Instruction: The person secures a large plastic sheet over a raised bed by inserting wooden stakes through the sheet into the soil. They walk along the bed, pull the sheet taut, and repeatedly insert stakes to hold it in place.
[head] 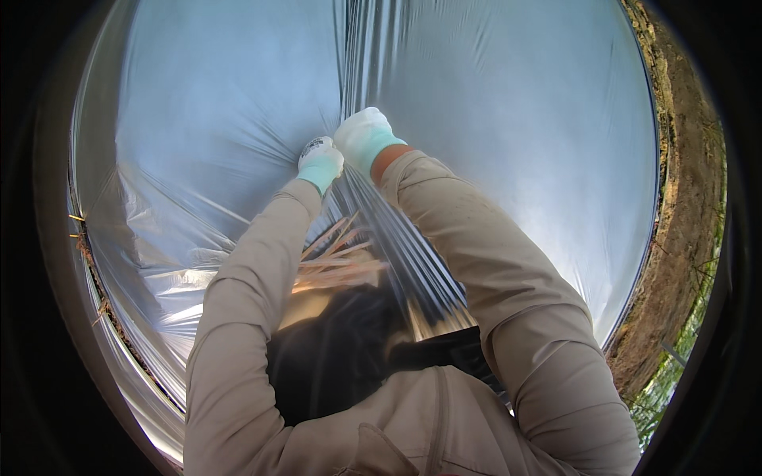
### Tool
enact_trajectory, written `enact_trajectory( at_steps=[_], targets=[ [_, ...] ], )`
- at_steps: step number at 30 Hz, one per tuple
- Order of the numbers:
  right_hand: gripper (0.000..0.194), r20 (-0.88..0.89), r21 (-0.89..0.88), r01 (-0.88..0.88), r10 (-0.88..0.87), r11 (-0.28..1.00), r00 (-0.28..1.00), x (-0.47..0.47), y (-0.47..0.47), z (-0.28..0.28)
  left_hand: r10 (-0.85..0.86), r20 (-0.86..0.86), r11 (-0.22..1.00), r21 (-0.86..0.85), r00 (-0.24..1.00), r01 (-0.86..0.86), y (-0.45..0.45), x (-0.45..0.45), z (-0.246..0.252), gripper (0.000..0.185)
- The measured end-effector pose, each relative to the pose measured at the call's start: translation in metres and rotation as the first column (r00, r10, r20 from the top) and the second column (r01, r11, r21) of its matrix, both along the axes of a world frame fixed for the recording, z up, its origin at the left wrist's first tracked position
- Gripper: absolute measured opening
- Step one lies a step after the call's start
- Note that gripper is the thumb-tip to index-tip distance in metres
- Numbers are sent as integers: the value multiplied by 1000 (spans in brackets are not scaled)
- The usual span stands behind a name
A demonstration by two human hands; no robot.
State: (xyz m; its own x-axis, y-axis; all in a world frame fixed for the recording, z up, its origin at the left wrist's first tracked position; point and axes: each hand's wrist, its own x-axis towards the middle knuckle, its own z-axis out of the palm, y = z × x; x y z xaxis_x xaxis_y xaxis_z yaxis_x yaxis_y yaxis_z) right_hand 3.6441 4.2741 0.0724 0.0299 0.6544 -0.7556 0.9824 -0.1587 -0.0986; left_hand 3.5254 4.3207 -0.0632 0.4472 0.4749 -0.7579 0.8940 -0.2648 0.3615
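A wide sheet of shiny silver plastic film [506, 119] stretches before me, pleated into tight folds along its middle. My left hand [321, 160], in a white knit glove with a pale green cuff and printed writing on it, is closed on the film, and creases fan out to its left. Right beside it, slightly farther out, my right hand [364, 135] in a matching glove is closed at the gathered folds. The fingertips of both hands are hidden. Below the hands, a blurred bundle of pinkish strips [342, 256] lies close to my dark trousers [339, 345].
Bare brown soil [673, 238] runs along the film's right edge, with green plants [684, 369] beyond it. Bits of dry plant debris [101, 303] lie along the left edge. Wrinkled film [178, 279] lies beside my left sleeve.
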Motion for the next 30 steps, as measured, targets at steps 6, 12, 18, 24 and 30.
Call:
enact_trajectory(
  at_steps=[6,12,18,24,30],
  targets=[
    [25,-57,-67,402,-405,913,912,41,-35,-23,165,-6,986,-8,986,-165,-2,4,-9,24],
    [29,-94,-71,325,-331,943,939,55,-45,-54,172,-42,982,-67,984,-174,-1,5,1,23],
    [33,-221,-12,327,-322,945,921,68,-63,-72,287,-40,927,-241,957,-288,3,9,16,23],
    [30,-340,-133,472,-487,872,804,81,-68,-78,230,-68,935,-260,971,-239,9,11,23,23],
    [30,-424,-223,579,-612,785,667,85,-79,-92,197,-99,942,-257,975,-216,11,13,32,28]
  ],
)
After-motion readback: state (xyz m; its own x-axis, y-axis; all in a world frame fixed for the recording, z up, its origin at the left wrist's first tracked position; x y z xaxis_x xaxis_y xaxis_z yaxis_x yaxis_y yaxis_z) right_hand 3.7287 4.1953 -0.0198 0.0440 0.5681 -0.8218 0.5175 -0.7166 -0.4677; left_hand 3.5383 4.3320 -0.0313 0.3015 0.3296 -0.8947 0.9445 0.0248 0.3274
